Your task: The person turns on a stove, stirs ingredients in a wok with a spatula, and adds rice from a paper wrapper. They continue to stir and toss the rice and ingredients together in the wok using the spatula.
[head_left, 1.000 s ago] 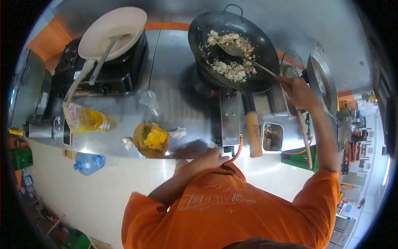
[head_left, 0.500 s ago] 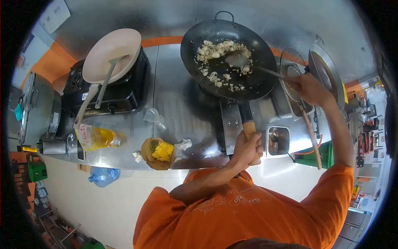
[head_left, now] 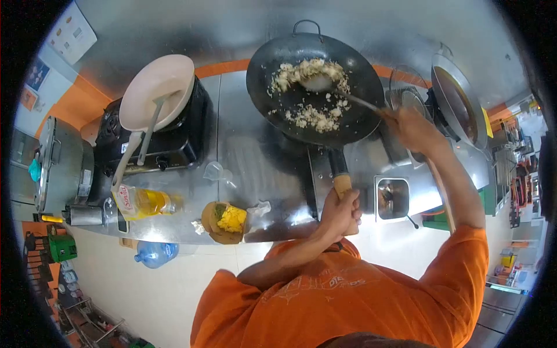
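Observation:
My left hand (head_left: 340, 214) is wrapped around the wooden end of the handle of a black wok (head_left: 278, 124). The wok is tilted, its inside facing me. Fried rice (head_left: 316, 118) lies in it in two loose clumps, one at the far side and one nearer. My right hand (head_left: 408, 129) grips the handle of a metal ladle (head_left: 360, 102) at the wok's right rim. The ladle's bowl rests among the far rice, blurred by motion.
A pale frying pan (head_left: 139, 87) with a spatula (head_left: 149, 124) stands on a black stove (head_left: 185, 130) at left. Nearby are an oil bottle (head_left: 152, 203), a box of yellow food (head_left: 232, 219) and a large pot (head_left: 64, 165). A steel container (head_left: 391, 197) and another pan (head_left: 458, 98) are at right.
The ladle and my right hand have moved left and the bowl has gone to the far side. More rice now lies in the near clump. My left hand keeps its grip.

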Available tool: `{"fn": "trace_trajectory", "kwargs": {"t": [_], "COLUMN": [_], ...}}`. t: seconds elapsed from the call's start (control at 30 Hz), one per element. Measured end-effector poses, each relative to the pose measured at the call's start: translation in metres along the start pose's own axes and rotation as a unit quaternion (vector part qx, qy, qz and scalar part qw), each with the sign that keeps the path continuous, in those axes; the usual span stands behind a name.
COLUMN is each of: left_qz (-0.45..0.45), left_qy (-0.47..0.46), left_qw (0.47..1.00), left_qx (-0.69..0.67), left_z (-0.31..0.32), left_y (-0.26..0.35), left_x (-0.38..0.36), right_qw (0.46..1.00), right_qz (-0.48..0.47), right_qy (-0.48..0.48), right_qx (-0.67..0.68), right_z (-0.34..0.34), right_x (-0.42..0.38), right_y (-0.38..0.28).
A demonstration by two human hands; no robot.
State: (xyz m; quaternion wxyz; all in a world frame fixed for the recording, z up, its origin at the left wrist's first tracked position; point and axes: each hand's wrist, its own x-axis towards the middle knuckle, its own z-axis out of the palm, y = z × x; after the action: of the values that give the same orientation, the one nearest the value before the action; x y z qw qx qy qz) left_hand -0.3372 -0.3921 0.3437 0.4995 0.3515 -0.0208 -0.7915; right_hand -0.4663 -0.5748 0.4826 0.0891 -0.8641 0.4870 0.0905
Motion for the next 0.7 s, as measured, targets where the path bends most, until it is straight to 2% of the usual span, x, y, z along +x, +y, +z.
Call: {"fn": "trace_trajectory", "kwargs": {"t": [0.03,0.1,0.13,0.2,0.23,0.3,0.4,0.43,0.5,0.53,0.57,0.6,0.63,0.67,0.7], "left_qz": [0.000,0.002,0.002,-0.004,0.000,0.002,0.001,0.007,-0.038,-0.021,-0.020,-0.043,-0.001,-0.019,-0.022], "left_qy": [-0.002,-0.004,0.001,0.005,0.003,-0.001,0.001,0.009,0.022,0.033,0.089,0.051,0.057,0.039,0.039], "left_qw": [1.000,1.000,1.000,1.000,1.000,0.999,1.000,1.000,0.999,0.998,0.994,0.997,0.996,0.998,0.999], "left_qx": [-0.009,-0.020,-0.022,-0.021,-0.018,-0.032,-0.023,-0.022,0.013,0.048,0.069,0.041,0.075,0.054,0.020], "left_z": [0.000,0.001,0.000,0.000,-0.001,-0.002,-0.002,0.000,-0.006,-0.004,0.013,0.015,-0.008,-0.011,-0.007], "left_y": [0.000,0.003,0.001,-0.007,-0.004,-0.002,-0.008,-0.007,-0.005,-0.003,0.002,0.005,-0.010,-0.009,-0.007], "left_x": [-0.001,0.003,0.004,-0.001,-0.001,0.000,0.006,0.004,-0.001,-0.001,-0.008,-0.014,0.005,0.006,0.005], "right_qw": [1.000,0.996,0.996,0.995,0.995,0.997,0.995,0.994,0.997,0.990,0.981,0.990,0.931,0.994,0.998], "right_qz": [-0.002,-0.087,-0.082,-0.048,-0.046,-0.072,-0.096,-0.087,0.028,-0.040,-0.182,-0.127,-0.313,-0.088,-0.023], "right_qy": [0.006,-0.028,-0.032,0.077,0.084,-0.005,0.006,0.048,-0.065,-0.132,-0.045,-0.068,0.122,-0.005,0.039], "right_qx": [-0.002,0.012,0.017,0.038,0.039,0.007,0.016,0.044,-0.010,-0.036,-0.052,0.005,-0.141,0.059,0.054], "right_z": [-0.006,-0.012,0.000,0.025,0.018,-0.008,0.017,0.028,-0.003,-0.008,0.016,0.025,0.077,0.029,0.041], "right_x": [-0.005,-0.023,-0.016,0.007,-0.002,-0.028,-0.017,-0.007,-0.018,-0.030,-0.042,-0.040,-0.011,-0.024,-0.011], "right_y": [0.001,0.006,0.009,0.014,0.016,0.015,0.019,0.020,0.007,0.016,0.044,0.034,0.062,0.021,0.028]}}
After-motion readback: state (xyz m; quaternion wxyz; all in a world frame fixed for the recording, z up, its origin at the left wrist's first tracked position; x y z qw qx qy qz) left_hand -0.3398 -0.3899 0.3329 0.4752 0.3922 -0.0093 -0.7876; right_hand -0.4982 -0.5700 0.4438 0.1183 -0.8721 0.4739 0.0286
